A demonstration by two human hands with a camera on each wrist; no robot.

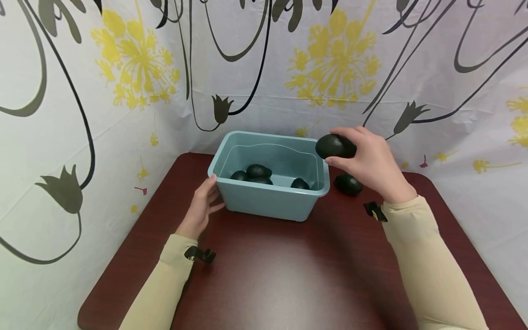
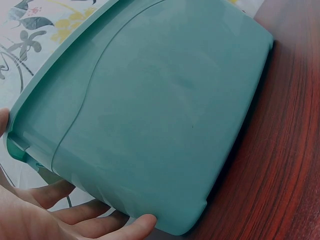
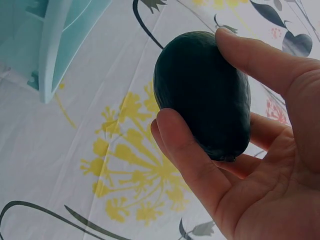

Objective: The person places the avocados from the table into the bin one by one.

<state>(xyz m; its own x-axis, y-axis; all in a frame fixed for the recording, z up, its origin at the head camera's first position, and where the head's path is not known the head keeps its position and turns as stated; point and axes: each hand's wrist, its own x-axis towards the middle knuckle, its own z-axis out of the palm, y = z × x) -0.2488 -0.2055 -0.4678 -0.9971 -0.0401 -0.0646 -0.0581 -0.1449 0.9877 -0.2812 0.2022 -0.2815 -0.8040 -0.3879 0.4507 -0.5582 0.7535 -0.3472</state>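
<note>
My right hand [image 1: 369, 158] holds a dark green avocado [image 1: 331, 146] above the bin's right end, gripping it between thumb and fingers. The right wrist view shows this avocado [image 3: 200, 95] whole, its stem end toward the palm. A light blue plastic bin [image 1: 264, 200] stands upright on the table, with several avocados [image 1: 258, 171] inside, most at the left and one at the right. My left hand [image 1: 200, 206] holds the bin's front left corner, thumb at the rim and fingers [image 2: 90, 212] around the side. Another avocado [image 1: 348, 184] lies on the table right of the bin.
The dark red-brown table [image 1: 264, 275] has rounded corners. White cloth [image 1: 255, 73] printed with yellow and grey flowers hangs behind it and along both sides. Each wrist carries a small black camera mount [image 1: 200, 254].
</note>
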